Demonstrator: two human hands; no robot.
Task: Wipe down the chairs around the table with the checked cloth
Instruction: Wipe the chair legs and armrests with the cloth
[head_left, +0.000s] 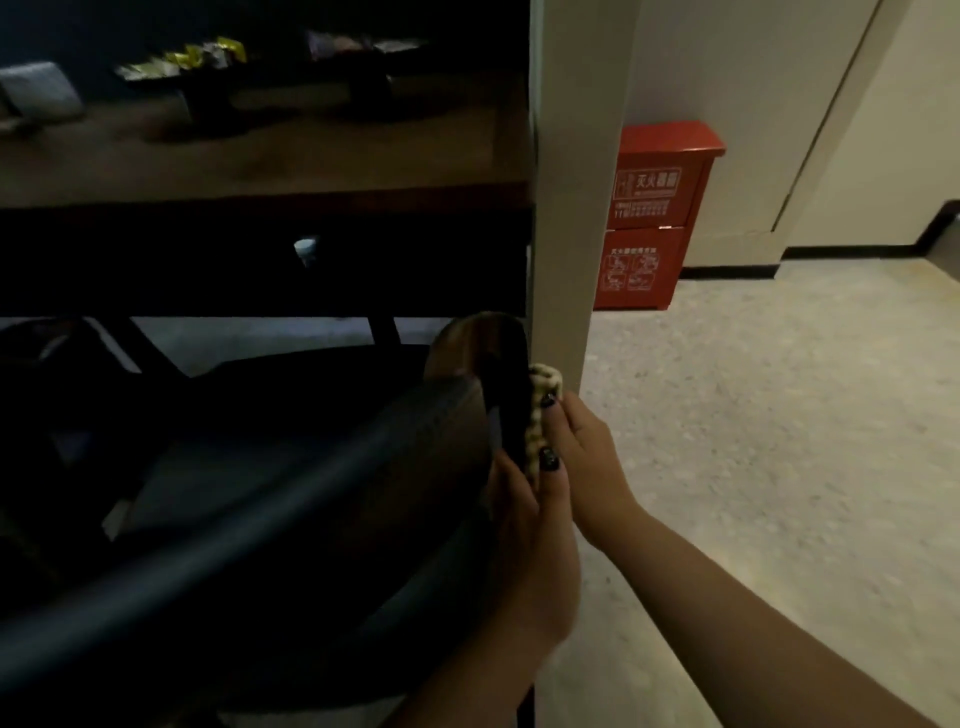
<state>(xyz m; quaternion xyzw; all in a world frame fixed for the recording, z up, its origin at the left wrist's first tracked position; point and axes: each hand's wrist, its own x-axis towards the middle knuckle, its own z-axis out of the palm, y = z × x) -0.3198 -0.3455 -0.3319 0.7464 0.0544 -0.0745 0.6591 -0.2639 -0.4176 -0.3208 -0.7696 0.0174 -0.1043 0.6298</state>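
A dark chair with a curved padded backrest (291, 499) stands pushed under the wooden table (260, 166). The checked cloth (543, 387), beige with dark squares, is folded against the right end of the chair's upright arm piece (506, 395). My right hand (582, 447) pinches the cloth with dark-nailed fingers and holds it to that arm piece. Just below it, my left hand (530, 545) grips the end of the backrest. Most of the cloth is hidden between the chair and my fingers.
A white pillar (571, 197) rises directly behind the cloth, close to the chair. Behind it stands a red fire-extinguisher box (654, 218). Dark trays with snack packets (187, 62) sit on the table. Pale floor (753, 441) stretches to the right.
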